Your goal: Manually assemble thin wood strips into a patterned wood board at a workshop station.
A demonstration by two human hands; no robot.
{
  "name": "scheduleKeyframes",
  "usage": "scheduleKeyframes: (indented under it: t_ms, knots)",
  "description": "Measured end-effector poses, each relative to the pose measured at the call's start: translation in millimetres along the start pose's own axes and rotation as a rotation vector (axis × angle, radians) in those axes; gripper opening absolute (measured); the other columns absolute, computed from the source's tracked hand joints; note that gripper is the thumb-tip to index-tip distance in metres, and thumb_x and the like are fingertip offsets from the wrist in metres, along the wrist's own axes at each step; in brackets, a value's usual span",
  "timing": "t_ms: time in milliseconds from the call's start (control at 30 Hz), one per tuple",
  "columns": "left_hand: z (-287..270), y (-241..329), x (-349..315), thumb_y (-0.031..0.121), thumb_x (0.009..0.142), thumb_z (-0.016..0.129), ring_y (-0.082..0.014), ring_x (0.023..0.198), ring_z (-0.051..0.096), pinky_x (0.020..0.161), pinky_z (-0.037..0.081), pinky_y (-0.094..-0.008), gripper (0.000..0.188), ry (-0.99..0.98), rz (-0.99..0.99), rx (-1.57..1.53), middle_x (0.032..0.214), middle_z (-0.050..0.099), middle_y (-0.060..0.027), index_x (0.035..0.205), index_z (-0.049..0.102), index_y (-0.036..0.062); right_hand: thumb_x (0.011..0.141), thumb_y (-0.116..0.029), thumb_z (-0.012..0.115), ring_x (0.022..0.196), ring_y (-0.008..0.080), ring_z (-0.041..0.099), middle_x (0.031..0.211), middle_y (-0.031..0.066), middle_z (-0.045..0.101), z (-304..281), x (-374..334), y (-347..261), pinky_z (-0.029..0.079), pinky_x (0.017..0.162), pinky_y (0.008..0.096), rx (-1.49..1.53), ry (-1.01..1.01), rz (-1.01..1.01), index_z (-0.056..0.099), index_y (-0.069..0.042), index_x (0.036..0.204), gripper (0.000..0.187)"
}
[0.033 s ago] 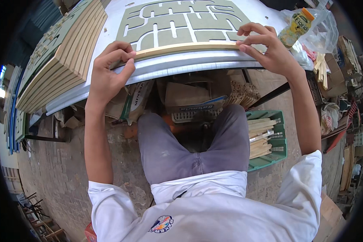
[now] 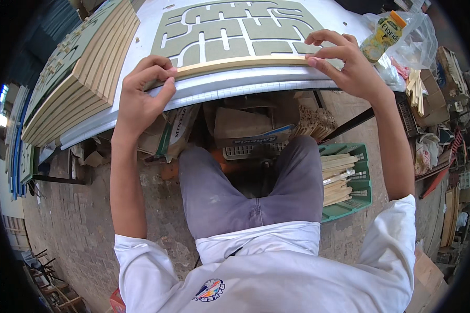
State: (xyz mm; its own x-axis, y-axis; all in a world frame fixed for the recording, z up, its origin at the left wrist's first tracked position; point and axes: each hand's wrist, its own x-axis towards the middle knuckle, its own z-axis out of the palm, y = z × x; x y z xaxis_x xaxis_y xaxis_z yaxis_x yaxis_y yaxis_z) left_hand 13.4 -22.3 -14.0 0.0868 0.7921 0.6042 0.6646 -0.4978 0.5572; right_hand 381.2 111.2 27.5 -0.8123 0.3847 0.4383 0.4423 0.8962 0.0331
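A thin pale wooden strip (image 2: 240, 63) lies along the near edge of a grey-green board (image 2: 214, 41) cut through with curved and straight slots. My left hand (image 2: 147, 91) pinches the strip's left end between thumb and fingers. At the other end, my right hand (image 2: 344, 65) has its thumb and fingertips closed on the strip, the other fingers bent above. The strip runs level between both hands, against or very near the board's edge; the exact contact is hidden.
The white-covered table (image 2: 141, 47) carries a tall stack of slotted boards (image 2: 83, 73) at left. A juice bottle (image 2: 384, 36) and a clear plastic bag (image 2: 416, 44) stand at right. Below are a green crate (image 2: 369, 182) of wooden strips and a cardboard box (image 2: 245, 128).
Hardly anything differs. Both hands keep their hold on the strip's ends, with only slight shifts of the fingers and the view.
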Motion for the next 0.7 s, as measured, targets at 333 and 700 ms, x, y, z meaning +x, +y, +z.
scheduleKeyframes:
  t_ms: [333,700]
  knots:
    - [4,5,-3,-0.001,0.079,0.064,-0.0193,0.089,0.063,0.082,0.050,-0.0289,0.008,0.040,0.016,0.045,0.097,0.065,-0.0117,0.083,0.065,-0.0072,0.084,-0.056,0.062,0.126,0.0334,0.048,0.126,0.0183,0.057,102,47,-134,0.025,0.112,0.0484,-0.051,0.462,0.219,0.057,0.005,0.121,0.072]
    - [58,34,-11,0.004,0.076,0.058,-0.0298,0.111,0.056,0.105,0.032,-0.0417,0.042,0.156,0.169,0.529,0.121,0.060,-0.0112,0.118,0.062,0.0036,0.077,-0.053,0.071,0.122,0.0288,0.053,0.125,0.0139,0.060,109,48,-131,0.028,0.110,0.0449,-0.003,0.509,0.231,0.058,0.000,0.124,0.071]
